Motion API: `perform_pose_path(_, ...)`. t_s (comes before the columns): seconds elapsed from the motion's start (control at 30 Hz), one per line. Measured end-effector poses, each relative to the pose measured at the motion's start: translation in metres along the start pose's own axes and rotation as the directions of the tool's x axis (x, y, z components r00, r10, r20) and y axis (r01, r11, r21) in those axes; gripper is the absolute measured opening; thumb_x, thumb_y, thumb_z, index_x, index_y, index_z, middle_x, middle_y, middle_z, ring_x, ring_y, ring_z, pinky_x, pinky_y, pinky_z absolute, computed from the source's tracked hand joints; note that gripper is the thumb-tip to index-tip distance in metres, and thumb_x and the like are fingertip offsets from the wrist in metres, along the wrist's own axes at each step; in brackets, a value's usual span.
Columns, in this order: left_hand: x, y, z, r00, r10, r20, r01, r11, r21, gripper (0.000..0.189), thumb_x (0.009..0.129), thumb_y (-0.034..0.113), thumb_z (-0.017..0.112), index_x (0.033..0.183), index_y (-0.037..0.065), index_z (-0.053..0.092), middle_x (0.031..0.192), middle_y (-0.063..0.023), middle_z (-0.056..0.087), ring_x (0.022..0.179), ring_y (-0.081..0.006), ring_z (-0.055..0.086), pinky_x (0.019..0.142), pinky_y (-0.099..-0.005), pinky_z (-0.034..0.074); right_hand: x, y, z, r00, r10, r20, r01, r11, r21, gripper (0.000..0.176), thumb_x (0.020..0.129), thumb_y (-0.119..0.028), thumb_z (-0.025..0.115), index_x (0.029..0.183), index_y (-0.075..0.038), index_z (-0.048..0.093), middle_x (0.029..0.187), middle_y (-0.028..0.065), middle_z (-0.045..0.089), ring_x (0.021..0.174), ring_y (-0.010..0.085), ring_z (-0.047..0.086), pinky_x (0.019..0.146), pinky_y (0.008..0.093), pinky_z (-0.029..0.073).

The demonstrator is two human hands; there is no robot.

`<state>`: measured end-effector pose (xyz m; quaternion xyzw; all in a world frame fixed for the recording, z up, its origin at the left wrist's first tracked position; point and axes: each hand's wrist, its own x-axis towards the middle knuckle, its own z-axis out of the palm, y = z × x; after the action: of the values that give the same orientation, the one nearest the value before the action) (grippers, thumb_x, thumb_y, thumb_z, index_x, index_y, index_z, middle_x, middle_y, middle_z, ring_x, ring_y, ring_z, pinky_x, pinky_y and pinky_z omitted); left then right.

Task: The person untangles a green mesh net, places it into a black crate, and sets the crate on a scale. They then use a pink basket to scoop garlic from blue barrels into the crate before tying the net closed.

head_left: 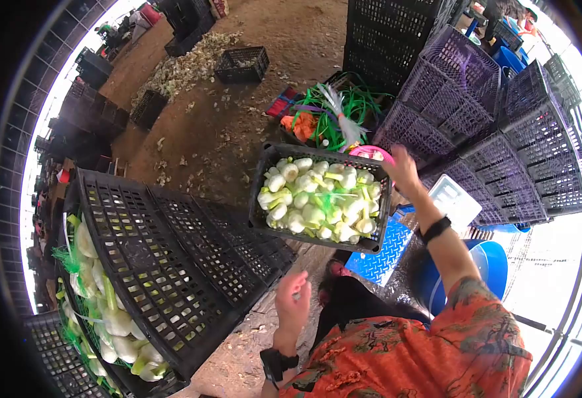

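Observation:
A black plastic crate full of white garlic bulbs with short green stems is in front of me. A scrap of green netting lies on the bulbs. My right hand is at the crate's right rim beside a pink basket, thumb apart from the fingers. My left hand hovers below the crate's near side, fingers loosely bent and apart, holding nothing. To its left stand stacked black crates, with netted garlic bulbs in the nearest one.
Tall stacks of black crates rise at the right. Green straps and an orange cloth lie beyond the garlic. A blue tub, a blue textured platform and a white scale are at my right. Peelings litter the dirt floor.

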<state>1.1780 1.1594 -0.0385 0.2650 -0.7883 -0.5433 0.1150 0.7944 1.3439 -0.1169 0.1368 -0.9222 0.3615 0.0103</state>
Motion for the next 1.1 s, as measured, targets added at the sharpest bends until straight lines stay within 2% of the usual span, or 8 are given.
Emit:
perform_pose_path(0.07,0.019,-0.028,0.016,0.991,-0.035,-0.127,0.030,0.999,-0.035,0.028,0.081,0.004,0.062,0.109,0.005,0.060,0.105,-0.0118,0.058,0.089,-0.0230,0.060,0.077,-0.0305,0.049,-0.050,0.060,0.032,0.964,0.256,0.069,-0.255,0.967,-0.024,0.064,0.072,-0.037,0.071,0.116,0.003,0.048,0.103,0.0259,0.060,0.100,0.0427,0.057,0.086,0.0465,0.046)
perform_pose_path(0.1,0.032,-0.039,0.022,0.965,-0.069,-0.253,0.053,0.996,-0.068,0.030,0.082,0.004,0.062,0.111,0.005,0.059,0.105,-0.0116,0.058,0.089,-0.0224,0.060,0.079,-0.0305,0.049,-0.069,0.112,0.064,0.964,0.206,0.168,-0.164,0.959,-0.233,0.069,0.071,-0.038,0.071,0.119,0.005,0.046,0.103,0.0282,0.059,0.100,0.0455,0.056,0.086,0.0480,0.046)
perform_pose_path(0.17,0.062,-0.060,0.029,0.946,-0.077,-0.315,0.071,0.997,-0.032,0.033,0.082,0.003,0.061,0.115,0.005,0.057,0.109,-0.0106,0.056,0.093,-0.0203,0.058,0.081,-0.0295,0.048,-0.103,0.102,0.065,0.938,0.253,0.236,-0.293,0.943,0.156,0.071,0.074,-0.043,0.068,0.122,0.006,0.047,0.105,0.0312,0.059,0.100,0.0452,0.057,0.085,0.0483,0.046)
perform_pose_path(0.2,0.078,-0.067,0.032,0.925,-0.086,-0.370,0.091,0.996,-0.003,0.037,0.083,0.003,0.060,0.119,0.005,0.056,0.113,-0.0097,0.054,0.096,-0.0182,0.057,0.084,-0.0286,0.047,-0.106,0.058,0.037,0.754,0.463,0.465,-0.500,0.865,-0.049,0.068,0.075,-0.043,0.067,0.120,0.005,0.049,0.108,0.0316,0.058,0.101,0.0432,0.058,0.085,0.0470,0.047)
perform_pose_path(0.43,0.165,-0.092,0.038,0.830,0.017,-0.558,0.185,0.935,0.303,0.046,0.080,0.009,0.060,0.125,0.005,0.049,0.125,-0.0147,0.045,0.112,-0.0286,0.047,0.096,-0.0382,0.040,-0.143,0.052,0.074,0.879,0.447,0.162,-0.448,0.893,-0.034,0.038,0.085,-0.028,0.056,0.105,0.002,0.047,0.097,0.0299,0.058,0.089,0.0464,0.058,0.078,0.0500,0.046)
perform_pose_path(0.77,0.280,-0.118,0.003,0.900,-0.134,-0.415,0.344,0.803,0.487,0.058,0.085,0.037,0.059,0.129,0.003,0.044,0.133,-0.0192,0.040,0.122,-0.0369,0.039,0.100,-0.0441,0.034,-0.152,0.059,0.102,0.875,0.480,-0.062,-0.483,0.873,-0.063,0.040,0.089,-0.029,0.054,0.108,0.005,0.049,0.104,0.0287,0.055,0.096,0.0449,0.053,0.083,0.0471,0.045)
perform_pose_path(0.97,0.342,-0.148,-0.016,0.945,-0.299,-0.132,0.323,0.798,0.508,0.055,0.086,0.050,0.054,0.098,-0.003,0.064,0.090,-0.0241,0.065,0.090,-0.0413,0.061,0.077,-0.0446,0.047,-0.153,0.050,0.101,0.828,0.548,-0.116,-0.560,0.812,-0.164,0.045,0.088,-0.031,0.054,0.111,0.007,0.053,0.104,0.0292,0.057,0.098,0.0429,0.055,0.086,0.0453,0.045)
perform_pose_path(1.1,0.360,-0.172,-0.024,0.983,-0.185,0.020,0.162,0.907,0.388,0.050,0.084,0.043,0.063,0.108,0.000,0.065,0.096,-0.0154,0.069,0.094,-0.0298,0.064,0.086,-0.0352,0.047,-0.152,0.073,0.117,0.700,0.713,0.038,-0.711,0.701,-0.049,0.059,0.083,-0.040,0.060,0.122,0.003,0.051,0.119,0.0296,0.053,0.110,0.0406,0.054,0.094,0.0388,0.044)
